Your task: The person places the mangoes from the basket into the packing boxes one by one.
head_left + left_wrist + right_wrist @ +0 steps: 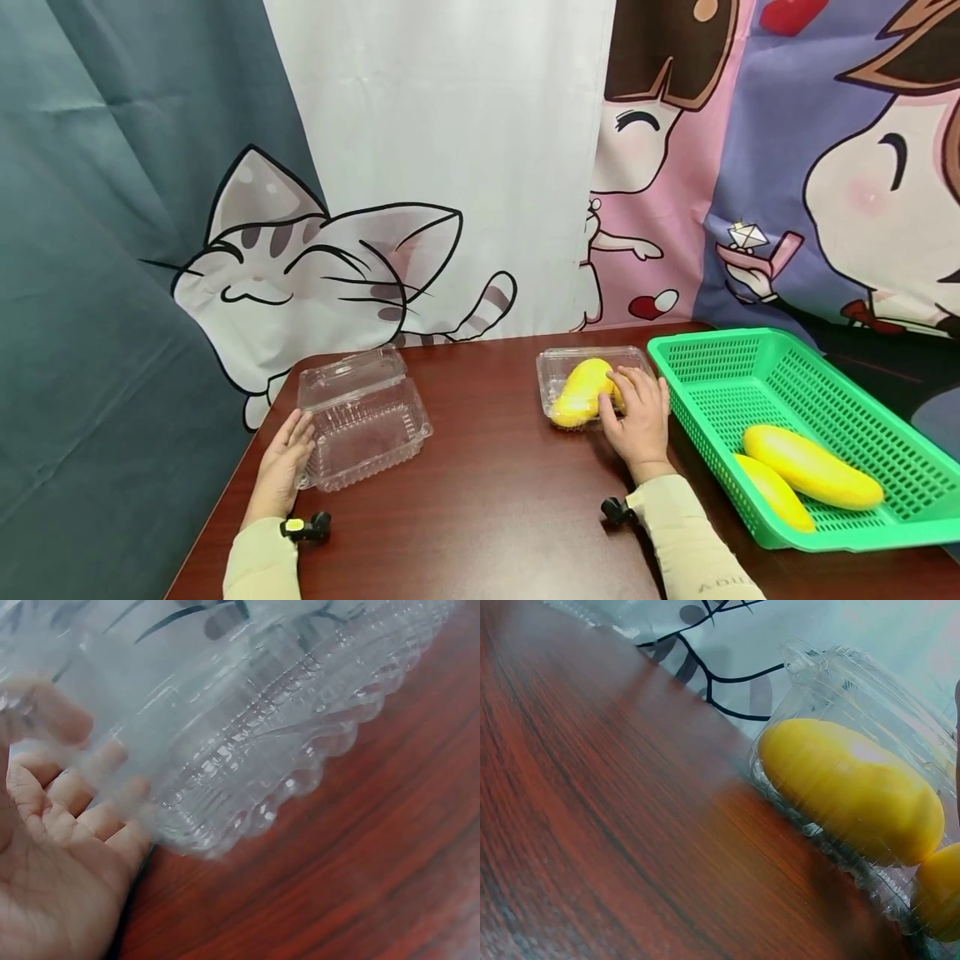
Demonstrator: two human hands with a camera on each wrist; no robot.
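Note:
My right hand (640,419) arches over a yellow mango (939,894) at the right side of a clear plastic box (551,360), thumb and fingers around it. Another yellow mango (583,392) lies in the same box, left of that hand. Over on the left, an open hinged clear box (365,433) stands with its lid (351,377) tipped back. At that box's left side is my left hand (283,462), its fingers loosely extended. In the left wrist view, the left hand's fingers (67,791) show right by the plastic wall, partly seen through it.
A green perforated basket (720,442) stands on the right of the brown table (480,492). Inside it lie two more yellow mangoes, one larger mango (813,467) and one mango by the near wall (776,496). A cartoon-printed cloth (450,125) hangs behind the table.

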